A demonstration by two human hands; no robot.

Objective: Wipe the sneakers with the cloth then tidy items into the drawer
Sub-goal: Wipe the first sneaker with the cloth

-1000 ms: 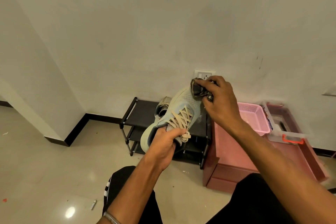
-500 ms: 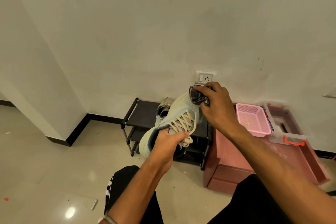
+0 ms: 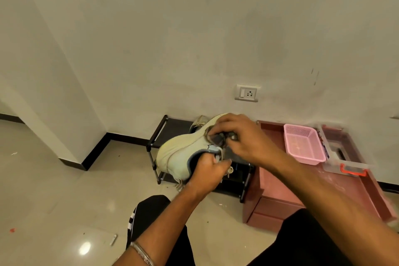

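Head view: the sneaker [image 3: 183,155] sits just below the middle of the frame, lifted off the floor in front of the black shoe rack [image 3: 159,136]. It is a pale, off-white shoe turned on its side, sole edge toward 9 o'clock and its opening toward 3 o'clock. The left hand [image 3: 208,171] comes up from 6 o'clock and grips the shoe at its collar, fingers curled round the blue-lined rim. A loose lace end [image 3: 230,171] hangs just beside this hand.

The right hand [image 3: 239,138] reaches in from 4 o'clock and lies over the upper side of the sneaker, fingers curled and pinching a small dark cloth [image 3: 218,140] against the shoe. Only a crumpled part of the cloth shows beneath the fingers.

Behind the held shoe, at 12 o'clock from it, a second sneaker [image 3: 199,121] rests on the top shelf of the rack, mostly hidden.

At 3 o'clock stands a reddish-pink drawer unit [image 3: 272,196], touching the rack's right side. On its top lie a pink mesh basket [image 3: 302,144] and, just beside it further right, a clear plastic box [image 3: 345,157] with an orange clip; the box is blurred. A wall socket [image 3: 247,93] sits at 12 o'clock above the hands. On the glossy floor [image 3: 64,201] at 7 o'clock lies a small white scrap [image 3: 113,239]. The person's dark-clad knees fill the lower edge.
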